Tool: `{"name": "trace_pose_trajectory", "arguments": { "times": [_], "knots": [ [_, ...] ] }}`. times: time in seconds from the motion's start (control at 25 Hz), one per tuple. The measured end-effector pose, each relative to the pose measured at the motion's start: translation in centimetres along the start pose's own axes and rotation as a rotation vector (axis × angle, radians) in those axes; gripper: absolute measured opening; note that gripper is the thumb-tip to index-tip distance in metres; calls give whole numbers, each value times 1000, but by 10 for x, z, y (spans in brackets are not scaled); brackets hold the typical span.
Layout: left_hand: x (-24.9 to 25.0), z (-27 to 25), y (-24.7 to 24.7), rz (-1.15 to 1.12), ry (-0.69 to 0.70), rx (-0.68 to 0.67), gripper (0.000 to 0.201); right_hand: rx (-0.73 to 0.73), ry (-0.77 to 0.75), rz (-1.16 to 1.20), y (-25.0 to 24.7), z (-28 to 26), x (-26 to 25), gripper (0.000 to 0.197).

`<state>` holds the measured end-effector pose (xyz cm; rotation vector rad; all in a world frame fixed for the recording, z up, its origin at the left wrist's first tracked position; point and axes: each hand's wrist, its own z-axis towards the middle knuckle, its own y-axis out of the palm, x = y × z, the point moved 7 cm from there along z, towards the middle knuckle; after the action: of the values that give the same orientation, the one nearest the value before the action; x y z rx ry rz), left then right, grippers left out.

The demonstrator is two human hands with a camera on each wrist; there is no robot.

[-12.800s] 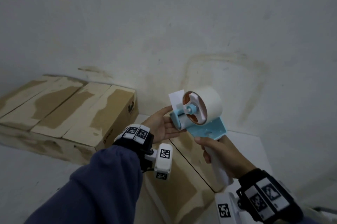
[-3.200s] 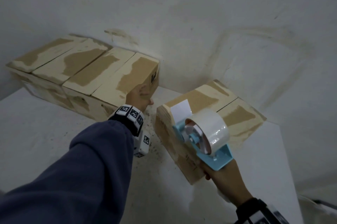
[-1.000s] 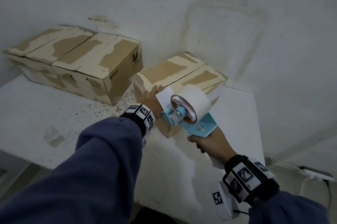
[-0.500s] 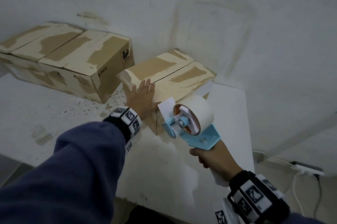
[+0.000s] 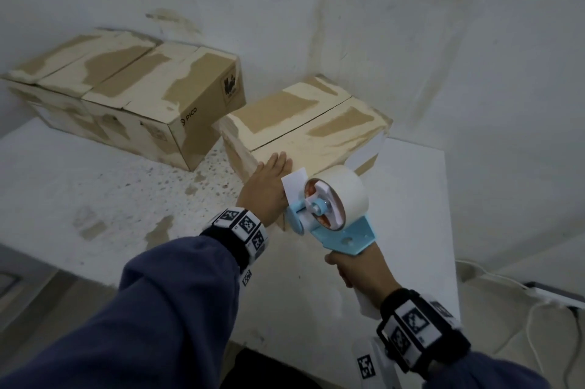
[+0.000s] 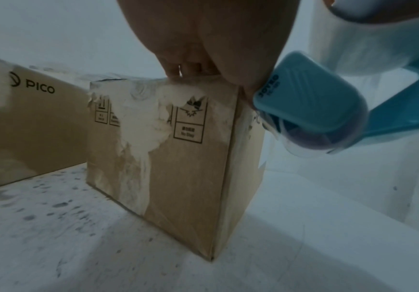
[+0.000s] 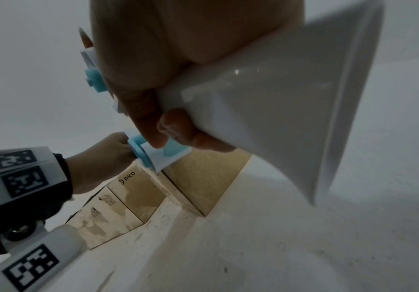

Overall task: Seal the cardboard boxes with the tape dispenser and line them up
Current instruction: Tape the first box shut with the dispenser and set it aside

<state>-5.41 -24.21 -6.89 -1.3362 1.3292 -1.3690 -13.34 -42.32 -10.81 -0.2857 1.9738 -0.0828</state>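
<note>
Left hand (image 5: 267, 189) lies flat on the near box (image 5: 304, 125), at 12 o'clock on the table (image 5: 95, 192); right hand (image 5: 357, 271) grips the dispenser (image 5: 329, 211) handle. Advise pressing the tape tab onto the near face under the seam, then drawing straight along it. Blade and far end unseen.

tape dispenser (image 5: 343, 230): light blue frame, white handle, orange-red hub.
tape roll (image 5: 345, 186): off-white.
box under the left hand (image 5: 304, 122): brown cardboard, pale torn patches, black printed symbols.
boxes left of the left hand (image 5: 133, 97): brown with cream blotches, black "PICO" lettering.
desk (image 5: 95, 186): white, dark speckles.
sleeves (image 5: 152, 319): dark blue.
wristbands (image 5: 243, 230): black, with black-and-white square code tags.
wall (image 5: 411, 40): white, faint brownish stains.
</note>
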Motion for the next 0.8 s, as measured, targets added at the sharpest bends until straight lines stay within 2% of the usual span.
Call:
{"name": "trace_pose_trajectory", "arguments": {
  "times": [0.4, 0.52, 0.64, 0.8],
  "knots": [
    [-1, 3, 0, -4, -11, 33, 62, -80, 4, -10, -1, 20, 17, 28],
    [-1, 0, 0, -20, 19, 42, 71, -40, 9, 53, -21, 19, 20, 32],
    [-5, -2, -1, 28, 51, 41, 79, 55, -48, 150, -47, 19, 2, 35],
    [-22, -2, -10, 41, 55, 45, 83, 97, -177, 179, -62, 20, -41, 35]
  ]
}}
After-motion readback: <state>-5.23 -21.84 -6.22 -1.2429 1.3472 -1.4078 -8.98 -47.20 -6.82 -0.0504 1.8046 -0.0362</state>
